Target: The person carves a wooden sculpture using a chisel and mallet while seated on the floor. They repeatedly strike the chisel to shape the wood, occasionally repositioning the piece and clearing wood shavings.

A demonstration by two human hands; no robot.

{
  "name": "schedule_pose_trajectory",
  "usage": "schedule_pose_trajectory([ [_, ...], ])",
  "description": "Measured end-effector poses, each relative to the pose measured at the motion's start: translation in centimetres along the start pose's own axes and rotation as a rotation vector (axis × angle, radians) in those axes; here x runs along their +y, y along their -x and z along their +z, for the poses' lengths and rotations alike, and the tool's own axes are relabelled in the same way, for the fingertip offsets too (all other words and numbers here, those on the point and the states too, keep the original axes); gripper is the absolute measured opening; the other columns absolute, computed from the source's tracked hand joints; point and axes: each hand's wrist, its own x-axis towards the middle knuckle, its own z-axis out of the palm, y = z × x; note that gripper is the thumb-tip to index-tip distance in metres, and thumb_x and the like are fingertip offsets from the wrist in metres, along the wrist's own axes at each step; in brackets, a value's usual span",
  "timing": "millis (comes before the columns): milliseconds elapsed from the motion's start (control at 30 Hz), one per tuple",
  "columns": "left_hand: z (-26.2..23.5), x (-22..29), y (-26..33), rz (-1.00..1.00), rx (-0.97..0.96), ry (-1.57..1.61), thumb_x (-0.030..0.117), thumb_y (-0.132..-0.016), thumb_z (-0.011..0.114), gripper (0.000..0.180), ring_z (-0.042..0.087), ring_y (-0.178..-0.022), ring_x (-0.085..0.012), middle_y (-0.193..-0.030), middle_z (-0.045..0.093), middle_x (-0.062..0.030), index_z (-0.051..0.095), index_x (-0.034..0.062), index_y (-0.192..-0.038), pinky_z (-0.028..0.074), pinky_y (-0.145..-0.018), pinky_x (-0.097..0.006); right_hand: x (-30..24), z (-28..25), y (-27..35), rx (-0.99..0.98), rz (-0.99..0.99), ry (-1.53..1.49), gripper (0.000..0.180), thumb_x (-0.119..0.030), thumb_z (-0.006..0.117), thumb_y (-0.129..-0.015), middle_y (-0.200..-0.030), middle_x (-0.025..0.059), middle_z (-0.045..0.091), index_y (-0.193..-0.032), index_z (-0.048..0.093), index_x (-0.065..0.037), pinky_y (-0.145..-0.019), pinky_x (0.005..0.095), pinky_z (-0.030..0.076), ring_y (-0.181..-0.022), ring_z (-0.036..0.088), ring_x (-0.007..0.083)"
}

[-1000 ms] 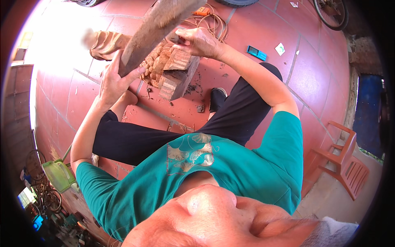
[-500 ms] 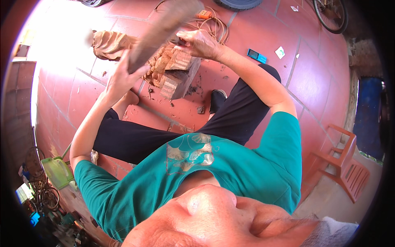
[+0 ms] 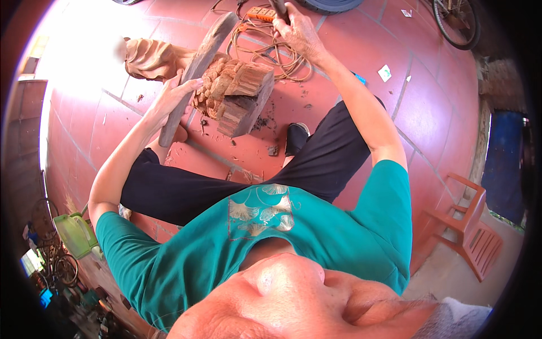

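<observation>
A carved wooden figure (image 3: 240, 78) lies on the floor before me, with flowing curves at its far left part and knobbly carving near its blocky base. My left hand (image 3: 165, 103) is closed around the middle of a long, rough wooden club (image 3: 210, 46), which slants across the front of the carving. Away from the carving, up and to the right, my right hand (image 3: 302, 38) grips a dark bar-like tool (image 3: 279, 9). The tool's far end runs out past the top edge, so its kind cannot be made out.
An orange power strip (image 3: 262, 13) and coiled cable (image 3: 285, 66) lie beyond the carving. Wood chips (image 3: 273, 151) are scattered near my shoe (image 3: 297, 139). A blue phone (image 3: 359, 78) shows partly behind my right forearm. A brown plastic chair (image 3: 470, 226) stands at right.
My right hand has lifted its dark tool off the carving, up and to the right. The club in my left hand has dropped lower and slid toward me through the grip.
</observation>
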Motion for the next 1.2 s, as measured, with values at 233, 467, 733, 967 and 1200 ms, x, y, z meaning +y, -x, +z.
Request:
schedule_pose_trajectory([
  [233,-0.1,-3.3,-2.0,-0.071,-0.064,-0.008,0.036,-0.092,0.068,0.034,0.047,-0.049,-0.0052,-0.064,0.049,0.0031,0.054,0.0066,-0.1,0.041,-0.044,-0.021,6.3,3.7,1.3,-0.433,0.229,0.039,0.043,-0.046,0.08,-0.078,-0.073,0.004,0.064,-0.088,0.069,-0.006,-0.067,0.0328,0.046,-0.071,0.06,0.0157],
  [467,-1.0,-3.2,-2.2,-0.147,-0.123,0.016,0.036,-0.089,0.071,0.038,0.049,-0.052,-0.0078,-0.066,0.052,0.0009,0.055,0.0041,-0.101,0.043,-0.047,-0.023,6.3,5.1,1.2,-0.644,0.315,-0.028,0.044,-0.045,0.084,-0.074,-0.074,0.0013,0.064,-0.091,0.073,-0.006,-0.061,0.0303,0.043,-0.069,0.057,0.0107],
  [733,-1.9,-3.9,-2.9,-0.158,-0.186,0.011,0.037,-0.089,0.071,0.041,0.05,-0.052,-0.0072,-0.068,0.052,0.0002,0.052,0.0042,-0.104,0.044,-0.048,-0.023,3.8,4.2,0.1,-0.721,0.363,-0.057,0.026,-0.028,0.075,-0.083,-0.06,0.0022,0.057,-0.079,0.066,-0.003,-0.042,0.0274,0.041,-0.049,0.053,0.009],
  [967,-1.9,-3.7,-2.8,-0.148,-0.194,0.053,0.036,-0.089,0.071,0.042,0.05,-0.052,-0.0074,-0.069,0.053,0.0001,0.05,0.004,-0.106,0.044,-0.048,-0.023,2.7,4.3,0.2,-0.735,0.419,-0.027,0.023,-0.024,0.066,-0.084,-0.061,0.0033,0.058,-0.079,0.062,-0.002,-0.041,0.0269,0.042,-0.048,0.055,0.01],
  [1200,-2.0,-3.6,-2.8,-0.14,-0.197,0.025,0.035,-0.088,0.071,0.041,0.05,-0.051,-0.007,-0.068,0.053,-0.0002,0.051,0.004,-0.106,0.043,-0.048,-0.022,5.4,2.8,0.5,-0.634,0.536,-0.128,0.023,-0.022,0.063,-0.087,-0.078,0.0065,0.07,-0.089,0.065,0.001,-0.048,0.026,0.048,-0.053,0.061,0.0094],
])
